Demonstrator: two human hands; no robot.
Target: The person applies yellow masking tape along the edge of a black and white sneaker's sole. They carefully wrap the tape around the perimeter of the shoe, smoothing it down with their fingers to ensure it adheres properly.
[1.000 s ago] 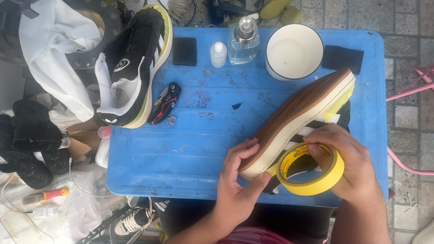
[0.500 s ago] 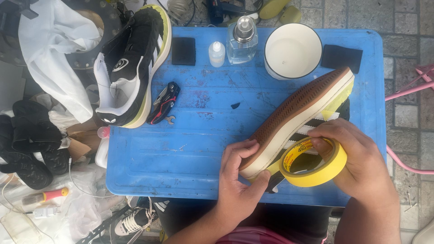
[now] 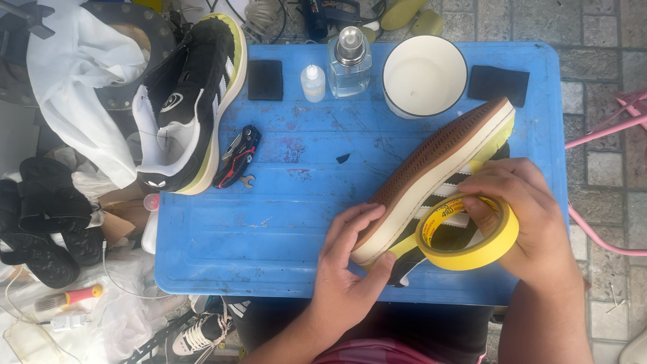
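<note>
Blue plastic table (image 3: 283, 229), worn and scuffed, seen from above. A shoe (image 3: 431, 178) lies on its side at the table's right half, brown ribbed sole up and facing left, white sidewall with dark stripes below it.

Left hand (image 3: 347, 276): fingers laid flat along the sole near the shoe's lower end, thumb pressed under the sidewall there. Closed on the shoe, pinning it.

Right hand (image 3: 529, 222): curled over a roll of yellow tape (image 3: 468, 232), fingers hooked into the core, thumb on the outer rim. Closed on the roll. The roll sits just against the shoe's side; a strip of yellow tape runs from it along the sidewall toward the left thumb. More yellow tape shows on the edge at the shoe's upper end.

Back of table: white bowl with dark rim (image 3: 424, 75), clear spray bottle (image 3: 349, 62), small white dropper bottle (image 3: 313, 82), two black square pads (image 3: 265, 79) (image 3: 499, 83). Middle left: folding multi-tool with red trim (image 3: 237, 156).

A second shoe (image 3: 192, 108), black with yellowish sole, rests over the table's left back corner, part off the edge. White cloth (image 3: 81, 81) beside it. Black sandals (image 3: 47, 219) on the ground to the left; a red-handled brush (image 3: 71, 296) below them.
</note>
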